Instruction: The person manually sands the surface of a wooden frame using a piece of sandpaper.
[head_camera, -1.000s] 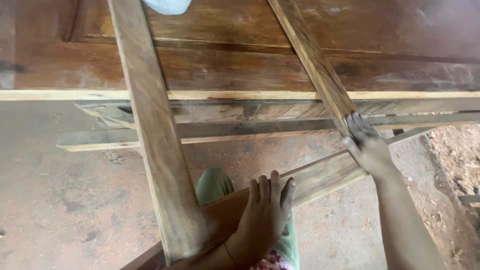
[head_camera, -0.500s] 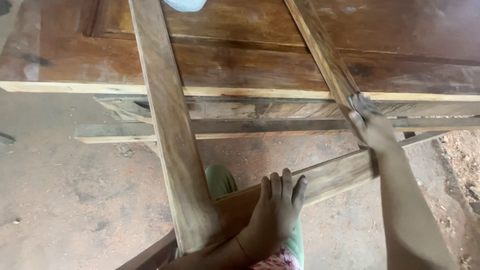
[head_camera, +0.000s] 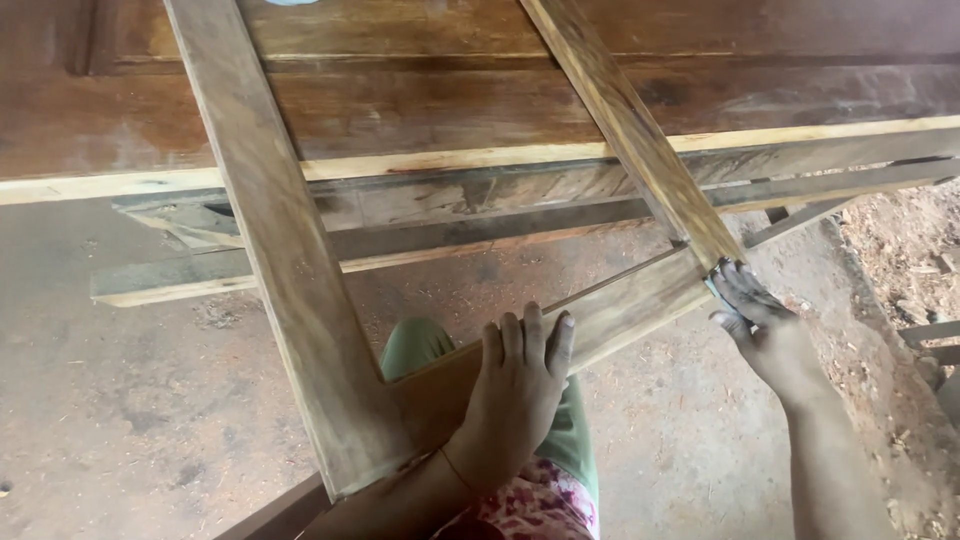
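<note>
The wooden frame (head_camera: 300, 260) looked stiff and heavy. The left hand (head_camera: 515, 390) lay flat, fingers open, on its bottom bar. The right hand (head_camera: 765, 325) pressed a small pad at the corner joint.

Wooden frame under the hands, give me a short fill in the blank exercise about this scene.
1. The left hand lies flat on the frame's ____ rail.
2. The right hand presses at the frame's ____ corner.
3. Below the frame shows a knee in ____ cloth.
4. The floor under the frame is dusted with ____.

Missing words: bottom; right; green; sawdust
</note>
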